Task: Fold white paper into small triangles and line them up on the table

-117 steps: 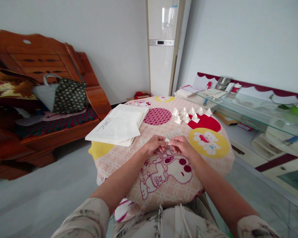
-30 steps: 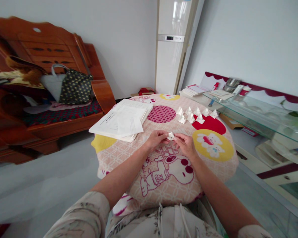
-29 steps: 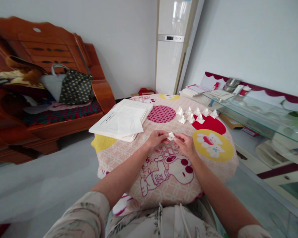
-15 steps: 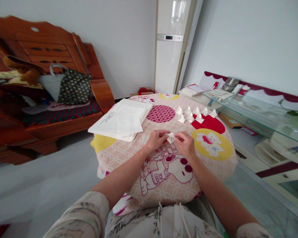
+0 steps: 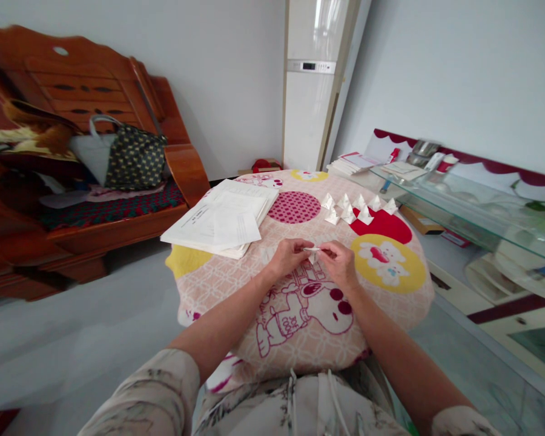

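Observation:
Between my two hands is a small folded paper piece (image 5: pixel 312 250), white and seen nearly edge-on. My left hand (image 5: pixel 289 255) pinches its left end, and my right hand (image 5: pixel 340 260) pinches the right end. Both are held just over the cloth-covered round table (image 5: pixel 236 284). Beyond my right hand stand several small white folded paper shapes (image 5: pixel 347 213) with pointed tops, set in two rows. To the left of my left hand lies a stack of printed paper sheets (image 5: pixel 200 221), with smaller loose pieces on top.
A carved wooden sofa (image 5: pixel 163 121) holding a dark patterned bag (image 5: pixel 134 158) is on the left. A tall white air conditioner (image 5: pixel 309 115) stands behind the table. On the right runs a glass-topped cabinet (image 5: pixel 472 212) bearing papers, metal bowls and a cup.
The folded paper has turned in my fingers from showing its broad face to a thin edge. My hands have barely shifted, and the rows of paper shapes are the same.

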The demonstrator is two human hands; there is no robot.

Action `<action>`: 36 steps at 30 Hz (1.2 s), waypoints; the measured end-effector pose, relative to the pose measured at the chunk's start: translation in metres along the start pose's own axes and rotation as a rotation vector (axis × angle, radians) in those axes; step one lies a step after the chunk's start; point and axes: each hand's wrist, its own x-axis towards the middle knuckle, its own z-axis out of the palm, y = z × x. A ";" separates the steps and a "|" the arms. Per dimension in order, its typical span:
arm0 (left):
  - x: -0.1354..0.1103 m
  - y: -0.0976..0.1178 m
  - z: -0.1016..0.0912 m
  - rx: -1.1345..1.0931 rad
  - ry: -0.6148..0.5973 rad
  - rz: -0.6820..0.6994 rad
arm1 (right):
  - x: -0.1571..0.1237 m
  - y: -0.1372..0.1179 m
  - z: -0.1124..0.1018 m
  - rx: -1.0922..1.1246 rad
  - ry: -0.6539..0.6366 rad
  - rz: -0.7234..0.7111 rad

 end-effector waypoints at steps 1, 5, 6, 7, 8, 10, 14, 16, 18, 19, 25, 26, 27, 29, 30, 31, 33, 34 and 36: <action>0.001 -0.002 0.000 -0.038 -0.001 -0.036 | 0.000 0.000 0.000 -0.003 -0.002 0.000; 0.002 -0.007 0.001 -0.056 -0.066 -0.125 | 0.000 0.002 0.001 -0.005 -0.025 -0.006; 0.002 -0.007 0.001 0.014 -0.082 -0.129 | 0.000 0.003 0.002 -0.006 -0.041 -0.008; 0.001 -0.006 0.001 0.116 -0.084 -0.114 | 0.000 0.003 0.003 -0.008 -0.062 -0.008; -0.001 -0.004 0.001 0.241 -0.069 -0.079 | 0.000 0.004 0.004 -0.008 -0.085 -0.003; -0.003 0.000 0.002 0.494 -0.004 0.040 | 0.000 0.005 0.006 -0.003 -0.120 0.017; -0.005 0.005 0.003 0.739 0.075 0.208 | 0.000 0.003 0.006 0.012 -0.152 0.053; -0.004 0.005 0.004 0.745 0.068 0.211 | 0.000 0.001 0.006 0.001 -0.158 0.048; -0.003 0.004 0.005 0.733 0.067 0.200 | 0.001 0.000 0.005 -0.015 -0.158 0.034; -0.003 0.004 0.005 0.727 0.069 0.197 | 0.001 0.000 0.005 -0.024 -0.156 0.030; -0.002 0.003 0.009 0.754 0.081 0.208 | 0.001 -0.001 0.007 -0.060 -0.147 0.022; -0.002 0.003 0.009 0.767 0.080 0.211 | 0.001 -0.001 0.008 -0.072 -0.144 0.020; -0.002 0.003 0.009 0.781 0.079 0.215 | 0.001 -0.001 0.008 -0.085 -0.140 0.020; -0.002 0.002 0.010 0.802 0.078 0.220 | 0.001 -0.001 0.010 -0.110 -0.130 0.023; -0.002 0.002 0.010 0.808 0.077 0.222 | 0.001 0.000 0.011 -0.118 -0.126 0.025; -0.002 0.002 0.010 0.811 0.075 0.224 | 0.001 0.000 0.012 -0.123 -0.123 0.026; -0.002 0.002 0.010 0.811 0.069 0.227 | 0.000 0.001 0.013 -0.127 -0.117 0.030; -0.002 0.002 0.010 0.810 0.067 0.227 | 0.000 0.001 0.014 -0.129 -0.113 0.033; -0.002 0.003 0.010 0.802 0.065 0.226 | 0.000 0.001 0.014 -0.133 -0.102 0.042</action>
